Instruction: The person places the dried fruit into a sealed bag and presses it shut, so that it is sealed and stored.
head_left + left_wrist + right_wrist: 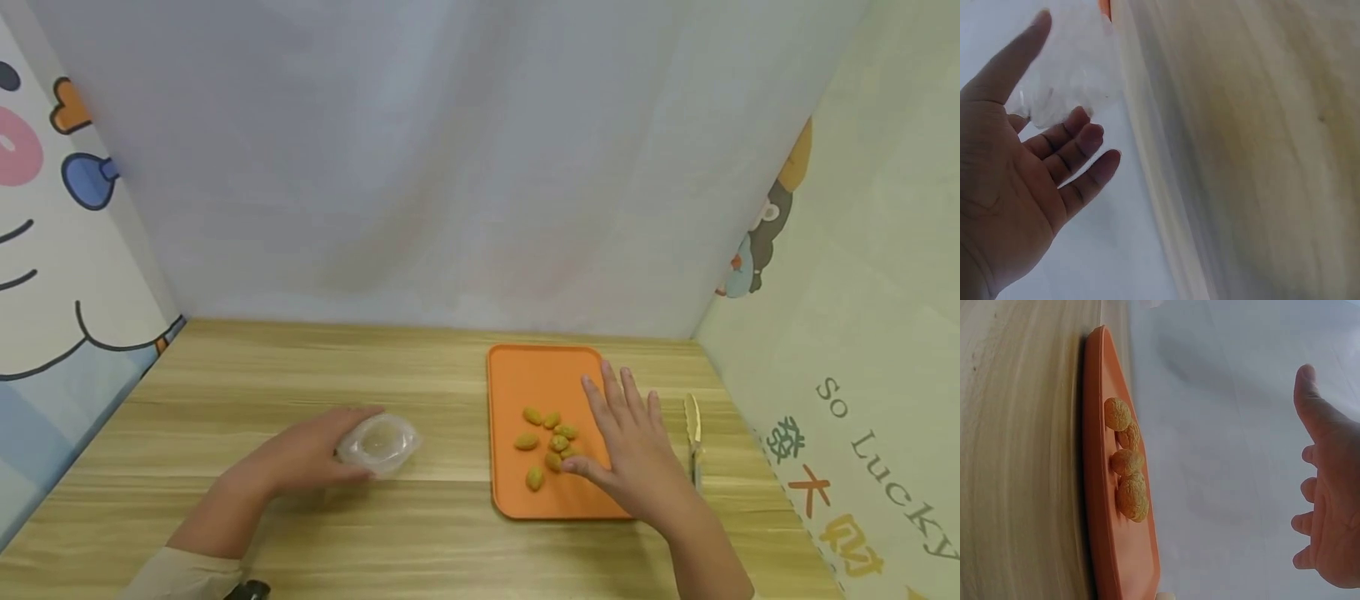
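A small clear plastic container is on the left side of the table, with my left hand gripping it between thumb and fingers. The left wrist view shows the same clear container beyond the half-curled fingers. Several small, wrinkled, yellow-brown oval pieces lie loose on an orange tray. Over the tray's right edge hovers my right hand, fingers spread and holding nothing. In the right wrist view this hand is apart from the tray and the oval pieces.
A pair of metal tongs lies right of the tray, partly behind my right hand. The wooden-patterned table meets a pale cloth backdrop. Printed cloth panels stand at both sides.
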The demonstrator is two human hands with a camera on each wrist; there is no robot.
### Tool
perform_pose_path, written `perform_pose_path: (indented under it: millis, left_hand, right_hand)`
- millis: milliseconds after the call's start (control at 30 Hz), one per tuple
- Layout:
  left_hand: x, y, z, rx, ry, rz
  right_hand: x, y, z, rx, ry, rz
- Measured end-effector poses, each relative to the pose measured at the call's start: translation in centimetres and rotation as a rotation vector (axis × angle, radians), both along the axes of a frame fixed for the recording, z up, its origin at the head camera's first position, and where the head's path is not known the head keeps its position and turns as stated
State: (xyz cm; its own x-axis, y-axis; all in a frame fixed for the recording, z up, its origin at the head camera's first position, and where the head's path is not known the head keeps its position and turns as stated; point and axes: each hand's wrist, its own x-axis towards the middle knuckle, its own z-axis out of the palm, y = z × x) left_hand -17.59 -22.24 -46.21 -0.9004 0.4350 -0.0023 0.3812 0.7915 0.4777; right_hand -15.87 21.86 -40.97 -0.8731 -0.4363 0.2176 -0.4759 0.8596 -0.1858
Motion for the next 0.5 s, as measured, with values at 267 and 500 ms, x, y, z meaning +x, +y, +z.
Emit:
perform_pose_path:
  millis: [267,500]
  left_hand:
    - [-0.6,0.6,1.3,0.189,-0.023,0.048]
    - [-0.7,1.0,1.1,0.287,-0.046,0.064]
  right_hand:
    - [-0.4,0.8,0.1,-0.017,0.017,-0.021]
    - [-0.8,1.8,0.4,-0.036,0.002,-0.033]
